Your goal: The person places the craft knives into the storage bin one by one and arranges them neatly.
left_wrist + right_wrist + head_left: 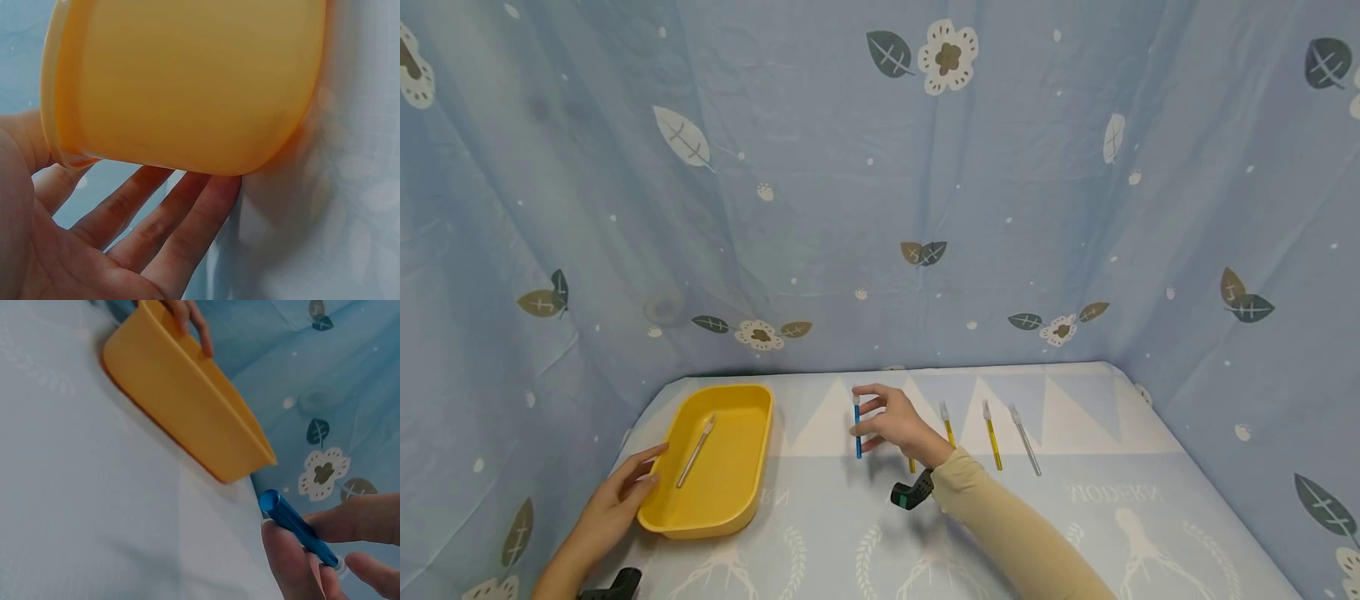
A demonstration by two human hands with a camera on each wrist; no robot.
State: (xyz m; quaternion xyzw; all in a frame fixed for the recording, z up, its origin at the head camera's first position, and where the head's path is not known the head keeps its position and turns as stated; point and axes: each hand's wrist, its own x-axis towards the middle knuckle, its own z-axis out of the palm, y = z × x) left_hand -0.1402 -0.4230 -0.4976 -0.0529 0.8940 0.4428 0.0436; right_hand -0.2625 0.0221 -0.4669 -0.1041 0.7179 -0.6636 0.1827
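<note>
My right hand (901, 423) pinches a slim blue craft knife (858, 432) with a clear cap between thumb and fingers, above the table. In the right wrist view the blue end of its handle (294, 522) points toward the yellow tray. At the left, my left hand (617, 498) holds the near left rim of the yellow tray (752, 500); in the left wrist view its fingers lie along the outer wall. Inside the tray lies a silver craft knife (696, 451).
Right of the tray lie yellow craft knives (992, 435) and a silver one (1026, 440), caps pointing away. One yellow knife (912, 465) is partly hidden by my right hand. A blue patterned curtain (820, 208) surrounds the pale table (820, 542).
</note>
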